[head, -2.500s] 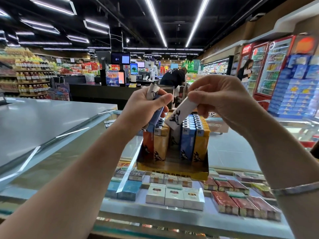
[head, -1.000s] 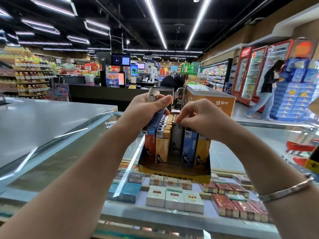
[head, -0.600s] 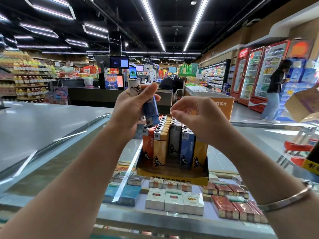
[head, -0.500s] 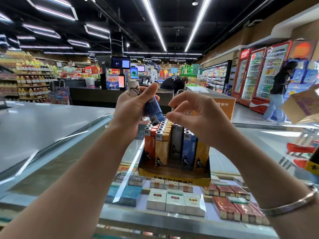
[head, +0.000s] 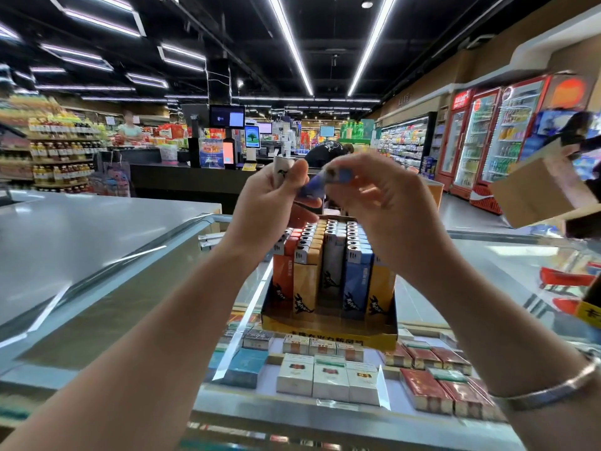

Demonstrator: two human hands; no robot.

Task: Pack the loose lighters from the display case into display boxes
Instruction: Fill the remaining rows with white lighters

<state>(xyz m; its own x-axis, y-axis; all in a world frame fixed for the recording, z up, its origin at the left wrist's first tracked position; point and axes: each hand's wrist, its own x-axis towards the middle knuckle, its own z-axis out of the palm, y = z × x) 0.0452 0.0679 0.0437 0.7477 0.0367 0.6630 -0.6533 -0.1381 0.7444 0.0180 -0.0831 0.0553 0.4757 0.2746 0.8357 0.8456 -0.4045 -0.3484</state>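
Note:
A yellow display box stands on the glass counter, filled with upright rows of orange, yellow, white and blue lighters. Above it my left hand grips a white lighter and the lower end of a blue lighter. My right hand pinches the blue lighter's metal top end. Both hands meet at chest height, a little above the box's back rows. The blue lighter is blurred by motion.
The glass display case below holds cigarette packs in rows. A grey counter lies to the left. At the right edge a person carries a cardboard box. Checkout screens and drink fridges stand farther back.
My right hand set a white lighter into the box, then rose and took hold of the blue lighter's top from my left hand. A person with a cardboard box has come in at the right.

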